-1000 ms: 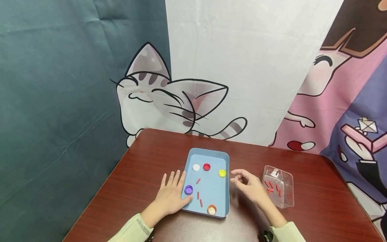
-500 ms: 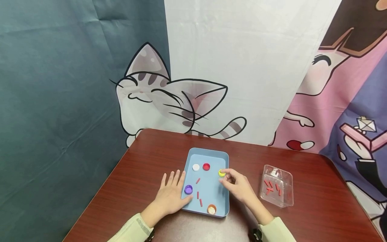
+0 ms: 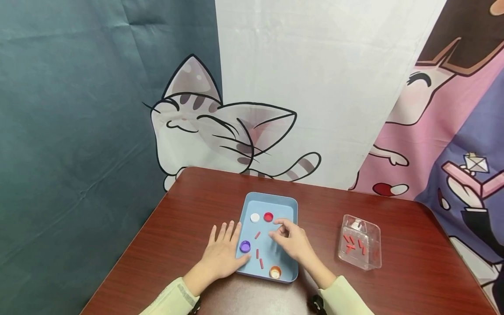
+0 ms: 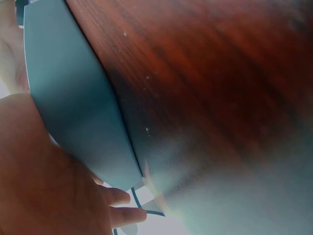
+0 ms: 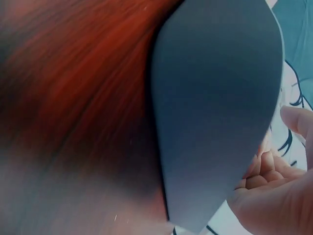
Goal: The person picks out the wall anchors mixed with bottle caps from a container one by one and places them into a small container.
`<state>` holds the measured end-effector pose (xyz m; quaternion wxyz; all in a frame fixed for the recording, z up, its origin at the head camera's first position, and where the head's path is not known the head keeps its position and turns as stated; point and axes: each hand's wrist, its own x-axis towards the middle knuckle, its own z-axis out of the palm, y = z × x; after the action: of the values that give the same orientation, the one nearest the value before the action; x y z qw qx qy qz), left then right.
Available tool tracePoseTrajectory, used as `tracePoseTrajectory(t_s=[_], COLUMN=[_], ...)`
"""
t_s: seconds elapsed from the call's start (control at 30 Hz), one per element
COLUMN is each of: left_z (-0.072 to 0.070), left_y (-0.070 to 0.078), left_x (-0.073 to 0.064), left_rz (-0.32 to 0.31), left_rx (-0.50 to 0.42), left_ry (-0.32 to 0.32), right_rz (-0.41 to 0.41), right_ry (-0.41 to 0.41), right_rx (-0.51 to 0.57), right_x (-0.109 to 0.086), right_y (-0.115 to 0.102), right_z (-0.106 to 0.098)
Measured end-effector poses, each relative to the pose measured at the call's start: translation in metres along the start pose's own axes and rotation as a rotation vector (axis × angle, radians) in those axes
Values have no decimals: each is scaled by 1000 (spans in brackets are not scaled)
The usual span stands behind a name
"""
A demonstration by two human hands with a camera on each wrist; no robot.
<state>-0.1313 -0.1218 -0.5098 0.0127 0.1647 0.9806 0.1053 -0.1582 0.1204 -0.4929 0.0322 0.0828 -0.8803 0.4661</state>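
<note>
A light blue tray [image 3: 275,205] lies on the table in the head view. My left hand [image 3: 222,256] rests at its left side, fingers straight and spread, the thumb over the rim. Above the tray's right half hovers my right hand [image 3: 293,240], index finger and thumb apart, no object visible between them. Three small red sticks lie in the tray, the upper red stick [image 3: 257,235] closest to the right fingertips. Around them sit a white cap [image 3: 255,217], a red cap [image 3: 268,217], a purple cap [image 3: 245,246] and an orange cap [image 3: 275,272]. The yellow cap is hidden behind the right hand.
Right of the tray stands a clear plastic box [image 3: 370,258] with several red sticks [image 3: 350,248] inside. The brown table [image 3: 189,210] meets printed cloth hangings at its back. Both wrist views show the tray's outer wall [image 4: 73,88] close up.
My right hand has moved left from beside the tray to above it, passing over the yellow cap and now covering it. My left hand has stayed in place.
</note>
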Motion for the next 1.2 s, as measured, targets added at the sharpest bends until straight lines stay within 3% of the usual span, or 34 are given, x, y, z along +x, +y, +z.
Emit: tracePoseTrajectory(t_s=[0.73, 1.2], left_z=[-3, -2], left_y=[0, 1], left_x=[0, -1], left_rz=[7, 12], left_rx=[12, 15], left_ry=[-3, -12], right_rz=[69, 125], right_ry=[-93, -141], right_rx=[4, -167], right_x=[5, 7], right_y=[-11, -9], right_z=[26, 43])
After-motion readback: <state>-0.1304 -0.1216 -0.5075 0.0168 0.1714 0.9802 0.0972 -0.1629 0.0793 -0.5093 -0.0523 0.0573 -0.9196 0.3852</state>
